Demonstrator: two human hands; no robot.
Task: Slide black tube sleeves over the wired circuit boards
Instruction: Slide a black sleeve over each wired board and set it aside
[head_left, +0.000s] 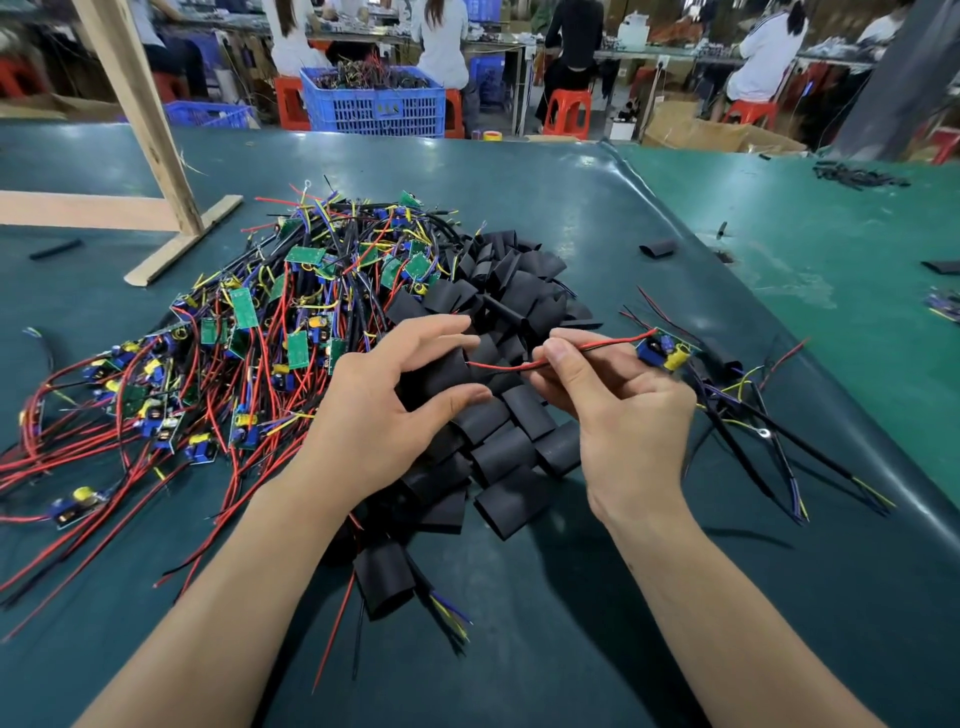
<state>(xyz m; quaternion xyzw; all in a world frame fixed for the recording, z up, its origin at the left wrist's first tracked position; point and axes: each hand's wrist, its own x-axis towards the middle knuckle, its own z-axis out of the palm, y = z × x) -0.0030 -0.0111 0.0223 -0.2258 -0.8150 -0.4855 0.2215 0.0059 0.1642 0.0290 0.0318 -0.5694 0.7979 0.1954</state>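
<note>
Green table (623, 218): right hand (618, 410) pinches wire (597, 347).

Black tube sleeve (441, 371) lying flattish atop sleeve pile (498, 436), mid-table. Wired circuit board (667, 352), blue/yellow parts, hanging right of it; its red+black leads (592, 348) reaching toward sleeve mouth.

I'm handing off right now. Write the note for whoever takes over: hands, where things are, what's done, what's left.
Left hand: grips a black sleeve above the sleeve pile.
Right hand: pinches the red wire of one circuit board, wire end pointing at the sleeve mouth.
Done: a few sleeved boards seem to lie at the near edge, such as one.
Left: thread the wire in, slide the sleeve over the board, then work through the board pile on the green table.
</note>
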